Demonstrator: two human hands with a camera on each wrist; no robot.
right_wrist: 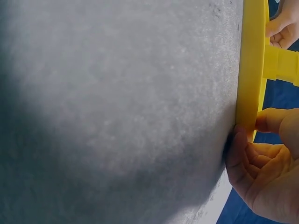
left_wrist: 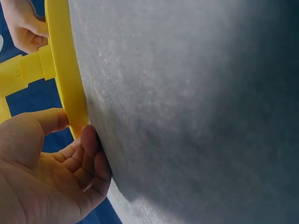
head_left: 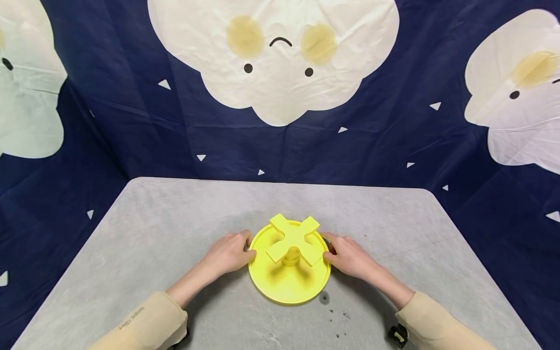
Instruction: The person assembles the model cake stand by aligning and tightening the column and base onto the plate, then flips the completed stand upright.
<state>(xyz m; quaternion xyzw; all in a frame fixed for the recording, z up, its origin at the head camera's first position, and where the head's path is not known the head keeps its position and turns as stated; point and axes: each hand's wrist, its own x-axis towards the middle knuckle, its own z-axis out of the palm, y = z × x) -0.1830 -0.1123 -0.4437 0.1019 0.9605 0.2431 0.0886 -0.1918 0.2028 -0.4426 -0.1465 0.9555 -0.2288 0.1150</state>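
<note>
A round yellow plate (head_left: pixel 284 287) with a raised rim lies on the grey table. From its middle rises a short post (head_left: pixel 290 257) topped by a flat yellow cross (head_left: pixel 294 239) with broad arms. My left hand (head_left: pixel 233 251) pinches the plate's left edge, thumb over the rim and fingers curled low against its side. On the opposite edge my right hand (head_left: pixel 347 255) grips the rim in the same way. In the left wrist view, fingertips (left_wrist: pixel 89 139) of the left hand are right at the tabletop. Likewise, the right wrist view shows fingertips (right_wrist: pixel 239 136) close against the table.
The grey tabletop (head_left: pixel 197 209) extends around the plate on all sides. Dark spots (head_left: pixel 324 297) mark its surface in front of the right hand. Behind and beside the table hangs a navy cloth (head_left: pixel 144 126) with white clouds and small triangles.
</note>
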